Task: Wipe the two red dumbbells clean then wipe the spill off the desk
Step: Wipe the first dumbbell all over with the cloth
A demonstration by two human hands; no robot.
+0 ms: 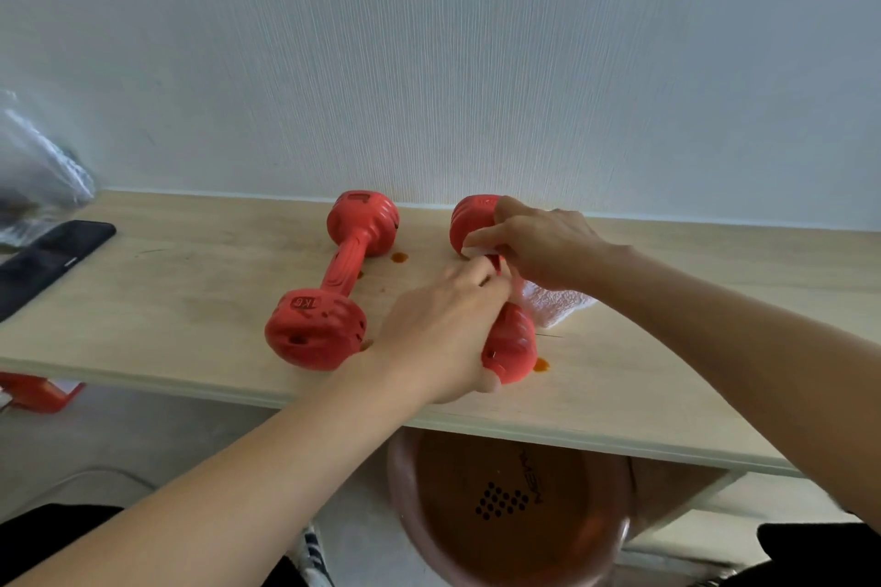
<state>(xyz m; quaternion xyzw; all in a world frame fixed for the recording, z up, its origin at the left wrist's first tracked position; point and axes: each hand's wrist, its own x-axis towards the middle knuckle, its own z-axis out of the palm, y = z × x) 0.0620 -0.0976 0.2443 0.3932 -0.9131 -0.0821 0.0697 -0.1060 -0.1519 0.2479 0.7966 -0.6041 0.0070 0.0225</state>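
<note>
Two red dumbbells lie on the light wooden desk (190,300). The left dumbbell (333,281) lies free, untouched. My left hand (438,329) grips the near end of the right dumbbell (510,343) and holds it in place. My right hand (538,243) pinches a white cloth (553,300) against that dumbbell's handle, close to its far head; the cloth trails onto the desk to the right. Orange spill spots (399,257) sit between the dumbbells, and another orange spot (542,365) shows by the near head.
A black phone (47,260) lies at the desk's left end beside a clear plastic bag (38,172). A brown stool (505,505) stands under the desk's front edge. A red object (38,391) sits on the floor at the left. The wall rises directly behind the desk.
</note>
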